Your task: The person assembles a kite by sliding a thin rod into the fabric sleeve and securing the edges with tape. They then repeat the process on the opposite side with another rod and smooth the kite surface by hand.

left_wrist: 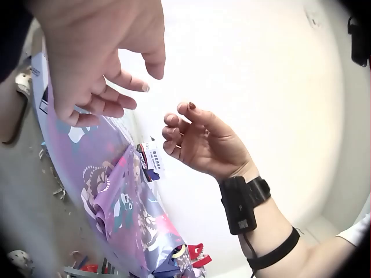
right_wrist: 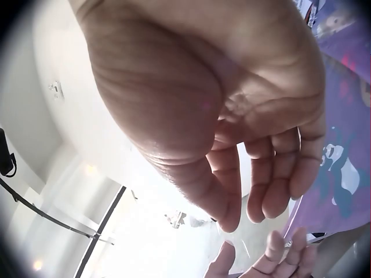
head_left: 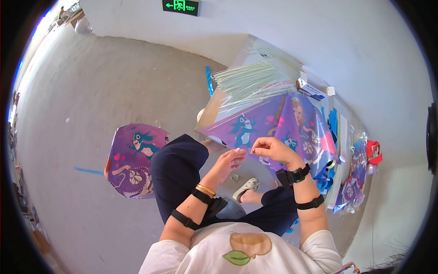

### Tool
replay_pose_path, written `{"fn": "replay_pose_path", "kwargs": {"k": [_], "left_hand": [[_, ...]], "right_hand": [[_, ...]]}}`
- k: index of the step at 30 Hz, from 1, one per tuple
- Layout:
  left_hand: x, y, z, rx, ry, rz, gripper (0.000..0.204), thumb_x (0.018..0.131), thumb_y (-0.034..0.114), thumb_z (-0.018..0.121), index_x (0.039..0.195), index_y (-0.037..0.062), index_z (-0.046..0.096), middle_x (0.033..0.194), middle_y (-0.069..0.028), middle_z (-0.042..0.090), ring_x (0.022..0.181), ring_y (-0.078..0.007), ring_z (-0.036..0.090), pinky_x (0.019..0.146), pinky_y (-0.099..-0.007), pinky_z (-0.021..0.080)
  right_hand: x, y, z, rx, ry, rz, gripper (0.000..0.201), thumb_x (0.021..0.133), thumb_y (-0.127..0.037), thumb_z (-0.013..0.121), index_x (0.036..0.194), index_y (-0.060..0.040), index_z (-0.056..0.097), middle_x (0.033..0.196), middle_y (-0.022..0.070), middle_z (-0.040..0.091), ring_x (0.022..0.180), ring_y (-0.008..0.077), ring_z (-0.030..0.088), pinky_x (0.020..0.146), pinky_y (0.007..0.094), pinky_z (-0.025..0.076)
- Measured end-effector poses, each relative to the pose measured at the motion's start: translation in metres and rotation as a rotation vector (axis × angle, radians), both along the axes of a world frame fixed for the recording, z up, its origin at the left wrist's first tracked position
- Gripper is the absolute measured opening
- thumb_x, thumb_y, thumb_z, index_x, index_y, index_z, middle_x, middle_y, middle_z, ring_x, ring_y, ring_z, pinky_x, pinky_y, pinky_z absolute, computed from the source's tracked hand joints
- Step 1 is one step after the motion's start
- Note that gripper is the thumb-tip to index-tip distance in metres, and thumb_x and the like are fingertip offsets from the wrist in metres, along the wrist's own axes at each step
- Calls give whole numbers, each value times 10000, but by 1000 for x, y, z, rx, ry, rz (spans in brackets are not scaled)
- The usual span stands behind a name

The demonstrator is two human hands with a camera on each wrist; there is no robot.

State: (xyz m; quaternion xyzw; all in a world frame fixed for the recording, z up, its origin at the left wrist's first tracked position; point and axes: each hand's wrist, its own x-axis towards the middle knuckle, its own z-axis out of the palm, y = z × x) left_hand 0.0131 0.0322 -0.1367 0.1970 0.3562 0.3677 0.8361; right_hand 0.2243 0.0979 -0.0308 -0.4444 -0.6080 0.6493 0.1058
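Observation:
My left hand (head_left: pixel 228 165), with a gold bangle on its wrist, is held over my lap with fingers loosely bent and nothing in them. Just to its right, my right hand (head_left: pixel 276 150) hovers at the near edge of a purple cartoon-printed sheet (head_left: pixel 262 121). Its thumb and index finger come close together, while the other fingers curl loosely. A dark reddish spot (left_wrist: pixel 192 106) shows at a fingertip in the left wrist view; no object is visible between the fingers. The fingertips of both hands point towards each other, a small gap apart.
Beyond the sheet lies a bundle of thin pale rods (head_left: pixel 248 82) with a small carton (head_left: pixel 312 89) beside it. Blue strips (head_left: pixel 333 125) and a red item (head_left: pixel 374 153) are at the right. Another purple printed sheet (head_left: pixel 130 157) is left of my knee.

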Motion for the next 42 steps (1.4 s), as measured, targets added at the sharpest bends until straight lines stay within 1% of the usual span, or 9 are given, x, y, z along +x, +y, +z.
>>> {"fn": "replay_pose_path", "kwargs": {"k": [6, 10, 12, 16, 23, 26, 31, 38, 42], "left_hand": [[7, -3, 0, 163, 92, 176, 168, 907, 276, 706, 971, 131, 651, 1105, 21, 670, 1037, -95, 564, 927, -304, 392], [16, -10, 23, 375, 230, 203, 155, 902, 229, 710, 936, 89, 655, 1044, 10, 679, 969, -81, 571, 903, -289, 401], [19, -14, 45, 618, 598, 114, 140, 905, 168, 692, 922, 38, 644, 972, -7, 682, 922, -81, 576, 887, -280, 424], [21, -15, 50, 595, 579, 1, 121, 906, 131, 670, 935, 18, 637, 953, -33, 689, 913, -97, 600, 865, -262, 444], [13, -9, 50, 369, 307, 52, 103, 914, 135, 653, 947, 44, 616, 982, -55, 691, 951, -124, 627, 852, -271, 454], [10, -7, 64, 310, 293, 54, 93, 928, 148, 632, 928, 60, 602, 991, -48, 682, 952, -126, 626, 854, -266, 441], [6, -2, 68, 269, 264, -7, 99, 949, 197, 600, 911, 105, 601, 999, -27, 679, 941, -132, 633, 819, -255, 410], [36, -9, 65, 351, 295, -194, 114, 971, 207, 583, 928, 103, 596, 986, -28, 678, 958, -150, 637, 811, -268, 446], [78, -13, 74, 334, 328, -328, 116, 946, 208, 623, 901, 103, 606, 938, -31, 691, 870, -106, 617, 771, -246, 421]], "right_hand": [[20, -24, -11, 17, 5, -124, 137, 950, -143, 620, 1003, -26, 668, 942, 21, 674, 875, 92, 595, 808, 267, 482], [28, -42, -34, -18, -24, -241, 190, 977, -180, 580, 1065, -40, 674, 946, 20, 676, 870, 100, 609, 803, 271, 492], [28, -51, -43, -69, -7, -262, 214, 990, -196, 548, 1085, -50, 673, 949, 18, 676, 871, 104, 614, 798, 270, 493], [23, -66, -59, -123, 45, -326, 299, 1024, -240, 442, 1135, -77, 666, 953, 12, 676, 877, 113, 627, 787, 270, 491], [18, -74, -62, -82, 137, -414, 355, 1029, -276, 391, 1180, -89, 652, 970, 14, 679, 881, 118, 630, 780, 276, 486], [19, -78, -69, -75, 153, -482, 342, 1023, -273, 412, 1187, -89, 648, 977, 18, 675, 901, 115, 626, 787, 272, 481], [21, -89, -60, -265, 484, -590, 297, 1010, -264, 494, 1176, -70, 647, 1003, 23, 659, 920, 113, 609, 803, 267, 479], [44, -122, -68, 12, 419, -593, 217, 955, -185, 610, 1116, -43, 643, 996, 1, 651, 922, 79, 588, 797, 246, 466], [81, -155, -71, 4, 442, -790, 197, 935, -163, 646, 1095, -50, 656, 971, -6, 656, 906, 83, 589, 780, 243, 467]]}}
